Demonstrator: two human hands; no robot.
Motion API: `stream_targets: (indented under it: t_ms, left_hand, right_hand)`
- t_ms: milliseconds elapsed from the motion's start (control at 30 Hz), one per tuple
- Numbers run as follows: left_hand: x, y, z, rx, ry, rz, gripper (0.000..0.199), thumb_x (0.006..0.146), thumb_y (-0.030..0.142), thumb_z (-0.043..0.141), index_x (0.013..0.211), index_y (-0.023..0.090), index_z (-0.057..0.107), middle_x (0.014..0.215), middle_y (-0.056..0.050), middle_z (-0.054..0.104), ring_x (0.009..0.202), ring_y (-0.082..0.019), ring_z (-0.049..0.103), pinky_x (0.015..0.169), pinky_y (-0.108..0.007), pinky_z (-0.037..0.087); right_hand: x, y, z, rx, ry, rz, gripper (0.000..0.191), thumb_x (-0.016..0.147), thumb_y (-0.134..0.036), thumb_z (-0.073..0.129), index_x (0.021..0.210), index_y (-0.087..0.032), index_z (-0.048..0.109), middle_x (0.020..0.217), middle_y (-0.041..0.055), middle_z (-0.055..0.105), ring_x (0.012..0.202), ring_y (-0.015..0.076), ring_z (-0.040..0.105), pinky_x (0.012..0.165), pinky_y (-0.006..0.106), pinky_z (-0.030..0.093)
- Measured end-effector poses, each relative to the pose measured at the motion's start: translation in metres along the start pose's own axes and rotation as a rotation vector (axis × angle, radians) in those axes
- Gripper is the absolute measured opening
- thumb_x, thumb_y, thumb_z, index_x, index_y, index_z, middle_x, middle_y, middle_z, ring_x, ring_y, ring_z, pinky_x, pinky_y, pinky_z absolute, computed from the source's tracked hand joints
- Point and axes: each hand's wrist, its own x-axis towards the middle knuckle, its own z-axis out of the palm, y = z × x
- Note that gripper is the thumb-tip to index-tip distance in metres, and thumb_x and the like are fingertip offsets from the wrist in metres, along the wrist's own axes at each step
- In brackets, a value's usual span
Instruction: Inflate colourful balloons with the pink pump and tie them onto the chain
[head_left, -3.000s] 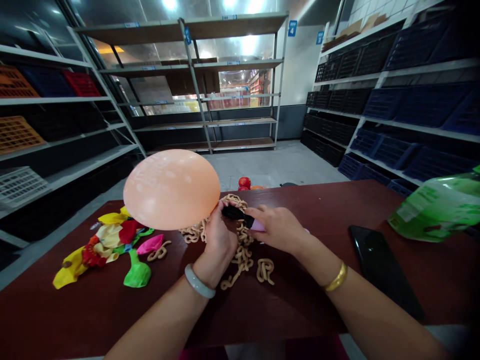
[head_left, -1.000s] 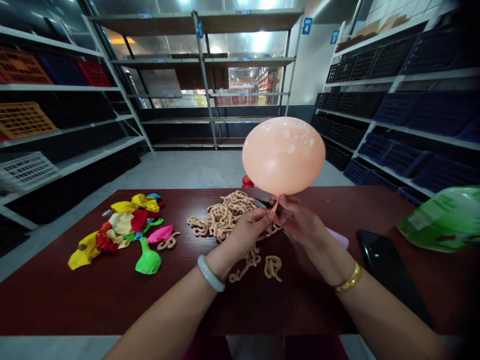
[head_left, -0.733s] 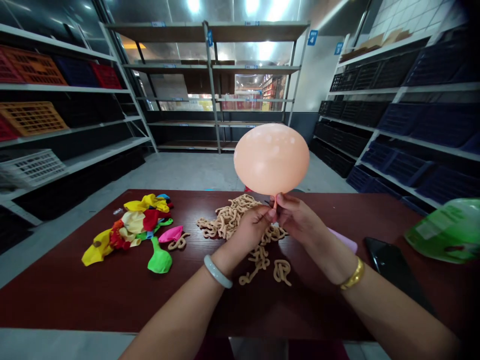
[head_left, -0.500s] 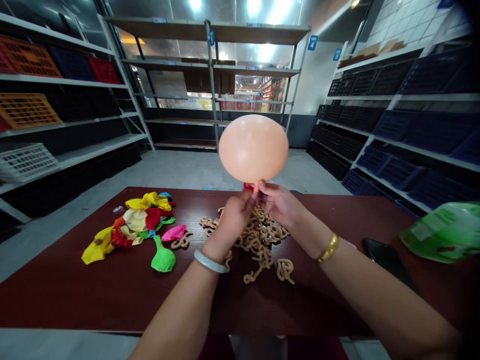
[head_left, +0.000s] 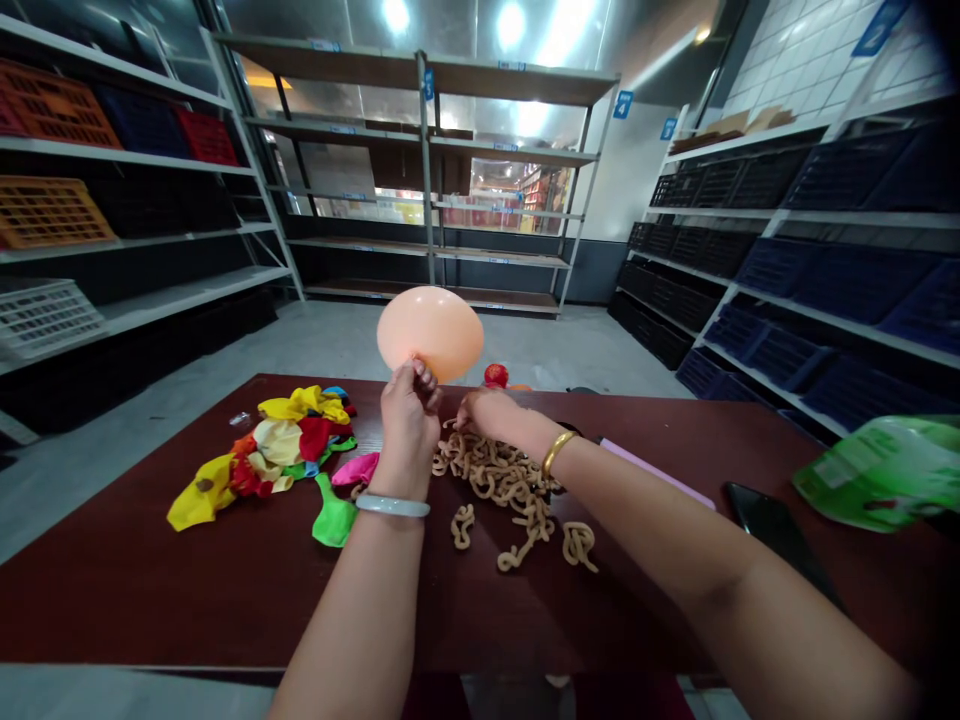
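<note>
In the head view, your left hand point(head_left: 410, 412) grips the balloon point(head_left: 435, 322), which bulges just beyond it. Your right hand point(head_left: 486, 412) partly blocks the cords point(head_left: 495, 475) beneath; I can't tell whether it's holding any. Limp balloons point(head_left: 277, 442) lie left of your left hand; phone point(head_left: 772, 525) and bag point(head_left: 881, 470), well right of both.

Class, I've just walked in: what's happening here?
A person's left hand holds an inflated peach balloon. The right hand is at the far side of a heap of tan, curly strands on the table; whether it grips one is unclear. Limp coloured balloons lie to the left, a phone to the right.
</note>
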Motion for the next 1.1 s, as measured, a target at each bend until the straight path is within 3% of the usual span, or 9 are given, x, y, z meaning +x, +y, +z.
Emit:
stream_targets:
  t_ms: [233, 367, 467, 533, 633, 733, 833, 967, 1100]
  left_hand:
    - [0.003, 0.001, 0.002, -0.045, -0.008, -0.016, 0.017, 0.077, 0.018, 0.063, 0.069, 0.016, 0.048, 0.056, 0.006, 0.039, 0.045, -0.006, 0.037, 0.035, -0.016, 0.019]
    - [0.0, -0.004, 0.004, -0.015, -0.005, -0.042, 0.019, 0.074, 0.02, 0.067, 0.069, 0.016, 0.049, 0.057, 0.006, 0.042, 0.047, -0.006, 0.041, 0.037, -0.015, 0.022]
    - [-0.005, -0.01, 0.008, 0.021, -0.012, -0.069, 0.017, 0.072, 0.02, 0.068, 0.07, 0.016, 0.051, 0.059, 0.005, 0.044, 0.048, -0.006, 0.042, 0.037, -0.015, 0.022]
    - [-0.01, -0.016, 0.011, 0.061, -0.033, -0.099, 0.017, 0.072, 0.021, 0.068, 0.07, 0.016, 0.052, 0.059, 0.005, 0.046, 0.049, -0.006, 0.042, 0.038, -0.015, 0.023]
    - [-0.019, -0.026, 0.016, 0.158, -0.06, -0.152, 0.02, 0.072, 0.027, 0.069, 0.069, 0.016, 0.053, 0.059, 0.005, 0.049, 0.049, -0.006, 0.044, 0.043, -0.015, 0.031]
    - [-0.029, -0.039, 0.02, 0.27, -0.096, -0.18, 0.024, 0.074, 0.035, 0.07, 0.072, 0.016, 0.056, 0.063, 0.003, 0.055, 0.054, -0.009, 0.05, 0.051, -0.018, 0.039]
    - [-0.037, -0.054, 0.021, 0.425, -0.166, -0.127, 0.028, 0.076, 0.043, 0.068, 0.083, 0.016, 0.063, 0.075, -0.001, 0.063, 0.066, -0.013, 0.057, 0.059, -0.023, 0.044]
    - [-0.046, -0.068, 0.02, 0.578, -0.22, -0.047, 0.031, 0.08, 0.048, 0.064, 0.082, 0.017, 0.065, 0.067, -0.001, 0.059, 0.064, -0.015, 0.055, 0.056, -0.023, 0.041]
    - [-0.051, -0.07, 0.023, 0.589, -0.209, -0.127, 0.033, 0.08, 0.051, 0.064, 0.079, 0.018, 0.062, 0.052, 0.004, 0.045, 0.048, -0.012, 0.043, 0.045, -0.022, 0.032]
  right_hand:
    - [-0.03, 0.001, -0.025, 0.519, 0.149, 0.028, 0.029, 0.094, -0.036, 0.047, 0.1, -0.016, 0.067, 0.089, 0.0066, 0.074, 0.073, 0.0147, 0.067, 0.065, 0.025, 0.051]
    - [-0.044, 0.001, -0.047, 1.209, 0.382, -0.02, 0.025, 0.077, -0.04, 0.07, 0.084, -0.017, 0.064, 0.085, 0.0051, 0.07, 0.077, 0.0154, 0.065, 0.074, 0.03, 0.052]
    - [-0.048, 0.003, -0.063, 1.385, 0.5, -0.067, 0.026, 0.073, -0.04, 0.074, 0.085, -0.019, 0.064, 0.076, 0.0004, 0.065, 0.071, 0.0142, 0.063, 0.073, 0.031, 0.051]
    - [-0.05, 0.004, -0.072, 1.342, 0.541, -0.089, 0.023, 0.075, -0.039, 0.072, 0.088, -0.02, 0.064, 0.073, -0.0017, 0.063, 0.063, 0.0118, 0.058, 0.066, 0.028, 0.049]
    - [-0.058, 0.005, -0.077, 1.042, 0.506, -0.131, 0.013, 0.082, -0.031, 0.064, 0.086, -0.019, 0.067, 0.068, -0.0022, 0.062, 0.057, 0.0104, 0.052, 0.058, 0.025, 0.043]
    - [-0.071, 0.003, -0.072, 0.614, 0.413, -0.24, 0.013, 0.085, -0.017, 0.057, 0.085, -0.019, 0.07, 0.076, 0.0, 0.067, 0.068, 0.013, 0.06, 0.068, 0.027, 0.045]
    - [-0.084, 0.002, -0.06, 0.339, 0.432, -0.29, 0.016, 0.086, -0.011, 0.057, 0.094, -0.02, 0.068, 0.092, 0.0026, 0.071, 0.085, 0.0159, 0.064, 0.079, 0.028, 0.045]
    - [-0.093, 0.005, -0.048, 0.061, 0.495, -0.255, 0.01, 0.091, -0.016, 0.057, 0.092, -0.019, 0.067, 0.091, 0.0059, 0.069, 0.085, 0.0179, 0.062, 0.078, 0.028, 0.043]
    - [-0.094, 0.014, -0.047, -0.015, 0.518, -0.278, 0.014, 0.093, -0.018, 0.055, 0.089, -0.019, 0.069, 0.093, 0.0068, 0.066, 0.084, 0.0171, 0.06, 0.077, 0.028, 0.042]
